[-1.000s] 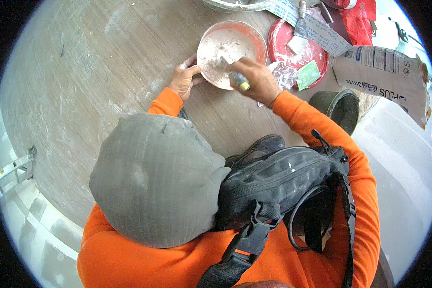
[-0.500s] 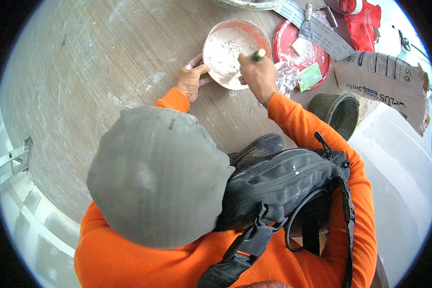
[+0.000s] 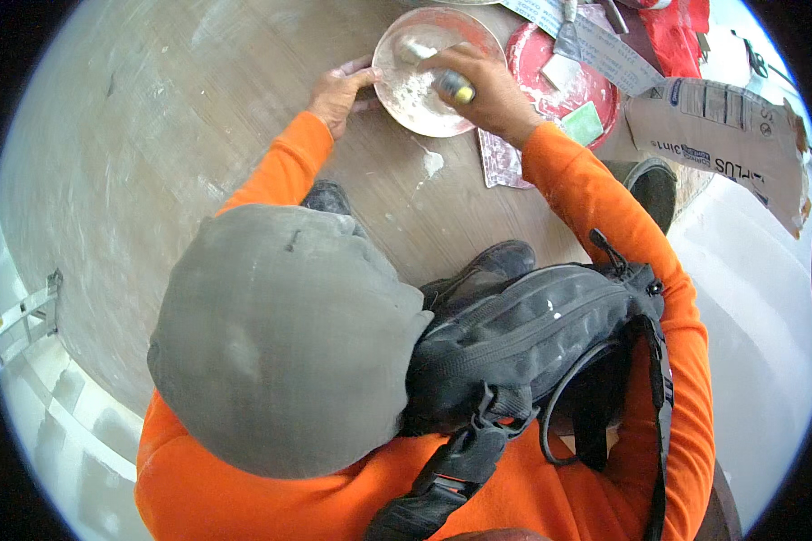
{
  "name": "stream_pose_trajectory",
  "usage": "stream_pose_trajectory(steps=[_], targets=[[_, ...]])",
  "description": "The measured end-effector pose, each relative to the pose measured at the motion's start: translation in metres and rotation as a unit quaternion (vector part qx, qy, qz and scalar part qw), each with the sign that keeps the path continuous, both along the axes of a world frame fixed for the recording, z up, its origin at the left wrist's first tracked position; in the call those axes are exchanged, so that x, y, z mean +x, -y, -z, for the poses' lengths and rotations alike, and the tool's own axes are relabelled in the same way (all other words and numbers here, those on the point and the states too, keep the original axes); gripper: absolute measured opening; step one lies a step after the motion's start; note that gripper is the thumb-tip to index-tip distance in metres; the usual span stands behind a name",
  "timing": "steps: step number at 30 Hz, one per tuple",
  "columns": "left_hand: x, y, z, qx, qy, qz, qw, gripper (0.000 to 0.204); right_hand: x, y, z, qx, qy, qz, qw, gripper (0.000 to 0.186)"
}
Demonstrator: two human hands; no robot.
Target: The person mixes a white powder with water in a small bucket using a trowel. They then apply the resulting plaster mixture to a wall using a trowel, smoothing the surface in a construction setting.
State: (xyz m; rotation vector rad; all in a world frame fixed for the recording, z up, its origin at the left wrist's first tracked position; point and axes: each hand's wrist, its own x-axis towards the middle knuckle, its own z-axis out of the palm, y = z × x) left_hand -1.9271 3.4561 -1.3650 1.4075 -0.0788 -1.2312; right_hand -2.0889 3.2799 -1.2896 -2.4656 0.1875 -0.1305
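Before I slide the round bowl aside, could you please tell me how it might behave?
The bowl likely keeps its shape, as its rim looks evenly round. It may feel bottom-heavy, with pale mix inside. It could swivel if released: the left hand holds its rim while the right hand holds a tool over it.

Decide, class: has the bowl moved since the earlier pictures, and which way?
Yes: up the picture. The bowl's far rim was roughly level with that of the red disc; now it is clearly higher.

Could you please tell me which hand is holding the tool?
The right hand, wrapped around the yellow-ended tool over the bowl; the left hand instead grips the bowl's left edge.
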Motion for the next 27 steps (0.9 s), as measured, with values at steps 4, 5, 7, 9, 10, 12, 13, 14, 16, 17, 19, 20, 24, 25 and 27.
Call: stream_pose_trajectory(steps=[4,5,7,9,10,12,13,14,16,17,19,20,24,25,27], targets=[[0.019,0.015,0.019,0.011,-0.026,-0.011,1.000,0.055,-0.004,0.000,-0.004,-0.015,-0.019,-0.035,0.999,0.044],[0.022,0.021,0.021,-0.010,-0.031,-0.010,0.999,0.056,-0.005,0.000,-0.004,-0.014,-0.012,-0.017,1.000,0.045],[0.027,0.028,0.025,-0.050,-0.040,-0.012,0.998,0.058,-0.005,0.007,-0.001,-0.040,-0.027,-0.071,0.996,0.046],[0.026,0.031,0.018,0.010,0.099,0.024,0.995,0.058,-0.001,0.018,-0.010,-0.048,-0.084,-0.113,0.989,0.044],[0.023,0.032,0.014,0.041,0.167,0.040,0.984,0.058,0.000,0.024,-0.008,-0.037,-0.086,-0.080,0.992,0.043],[0.007,0.025,0.000,0.109,0.168,0.055,0.978,0.057,0.007,0.033,-0.017,-0.053,-0.102,-0.058,0.992,0.040],[0.000,0.022,-0.005,0.143,0.168,0.063,0.973,0.056,0.012,0.037,-0.015,-0.057,-0.098,-0.056,0.992,0.040],[-0.007,0.016,0.002,0.129,0.138,0.052,0.981,0.057,0.019,0.039,-0.010,-0.058,-0.072,-0.080,0.993,0.039],[-0.026,0.006,0.030,0.097,0.071,0.037,0.992,0.059,0.026,0.037,0.007,-0.061,-0.027,-0.122,0.990,0.038],[-0.029,0.008,0.026,0.101,0.066,0.035,0.992,0.060,0.027,0.030,0.013,-0.050,-0.044,-0.127,0.990,0.037],[-0.031,0.012,0.019,0.107,0.056,0.031,0.992,0.063,0.027,0.016,0.025,-0.030,-0.078,-0.137,0.987,0.037],[-0.030,0.014,0.022,0.098,0.069,0.016,0.993,0.062,0.025,0.015,0.028,-0.041,-0.055,-0.165,0.984,0.039],[-0.036,0.013,0.025,0.071,0.041,-0.038,0.996,0.060,-0.004,0.016,0.014,-0.037,-0.145,-0.190,0.970,0.044],[-0.035,0.013,0.023,0.070,0.040,-0.031,0.996,0.062,-0.007,0.019,0.007,-0.023,-0.142,-0.180,0.973,0.044],[-0.035,0.012,0.015,0.080,0.051,-0.015,0.995,0.064,-0.011,0.026,-0.004,0.007,-0.134,-0.162,0.978,0.042]])
